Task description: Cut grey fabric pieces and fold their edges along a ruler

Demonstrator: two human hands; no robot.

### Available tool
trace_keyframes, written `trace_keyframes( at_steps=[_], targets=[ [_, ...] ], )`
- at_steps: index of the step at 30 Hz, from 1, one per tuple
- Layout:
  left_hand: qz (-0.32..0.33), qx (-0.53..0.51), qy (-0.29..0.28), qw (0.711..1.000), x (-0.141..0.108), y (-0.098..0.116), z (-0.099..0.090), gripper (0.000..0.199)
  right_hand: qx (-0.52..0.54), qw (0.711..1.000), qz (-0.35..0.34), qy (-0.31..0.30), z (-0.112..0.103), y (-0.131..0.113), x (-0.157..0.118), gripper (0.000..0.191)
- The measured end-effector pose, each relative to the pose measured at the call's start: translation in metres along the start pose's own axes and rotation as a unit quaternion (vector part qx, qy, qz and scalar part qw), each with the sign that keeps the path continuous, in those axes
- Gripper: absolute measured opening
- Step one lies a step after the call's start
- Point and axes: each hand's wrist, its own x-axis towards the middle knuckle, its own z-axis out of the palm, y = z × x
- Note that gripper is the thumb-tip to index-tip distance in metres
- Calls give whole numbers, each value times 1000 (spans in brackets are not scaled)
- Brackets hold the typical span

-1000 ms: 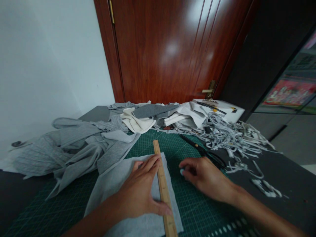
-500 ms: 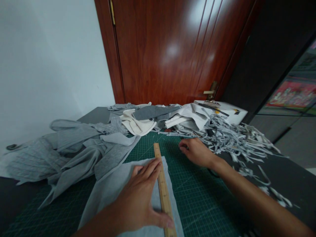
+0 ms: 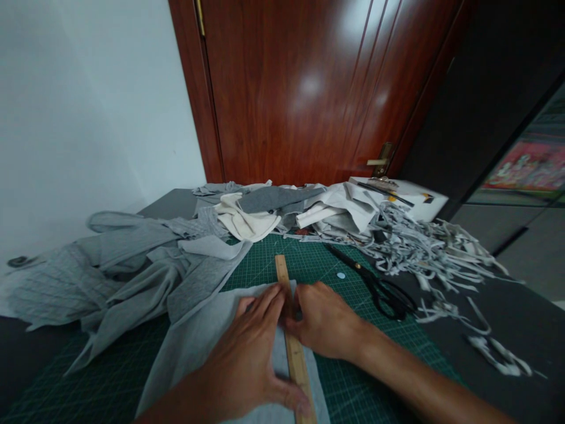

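A pale grey piece of fabric [image 3: 194,350] lies on the green cutting mat [image 3: 353,383], with a wooden ruler [image 3: 296,368] running lengthwise near its right edge. My left hand [image 3: 247,347] presses flat across fabric and ruler, fingers stretched forward and thumb spread on the ruler's near part. Against the ruler's right side, close to the left fingertips, my right hand [image 3: 329,321] has its fingers pinched together. Whatever they may hold is hidden. Black scissors [image 3: 378,285] rest on the mat beyond the right hand. A small pale disc [image 3: 341,275] lies beside them.
Crumpled grey garments [image 3: 128,265] spread over the left side. Cream and grey cloth [image 3: 247,219] is heaped at the back. On the right is a tangle of thin fabric strips [image 3: 410,247], with a white box [image 3: 426,203] behind it. A wooden door [image 3: 286,106] closes off the far side.
My right hand has moved left and nearer, from the scissors' area to the ruler's edge, uncovering the scissors and the pale disc. My left hand and the ruler stay in place.
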Motion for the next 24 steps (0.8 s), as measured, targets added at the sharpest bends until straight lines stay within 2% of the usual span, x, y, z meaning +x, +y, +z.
trace_keyframes(
  at_steps=[6,11,14,17,20,24],
  targets=[
    [-6,-12,-12,1000,-5,-2,1,138,4,1000,20,-5,0,-3,3,25],
    [-31,-20,-14,999,-8,-2,-10,105,6,998,65,-5,1,7,6,23],
    [-26,-8,14,1000,-9,-10,-26,81,9,996,84,-3,0,11,7,21],
    [-25,14,18,999,-9,-24,-45,57,8,995,97,4,-2,12,7,16],
    [-38,24,-6,999,-11,-34,-58,52,-5,995,101,17,-4,12,6,13],
    [-28,38,-52,998,-13,-37,-62,53,-7,995,103,13,-7,14,6,12]
  ],
)
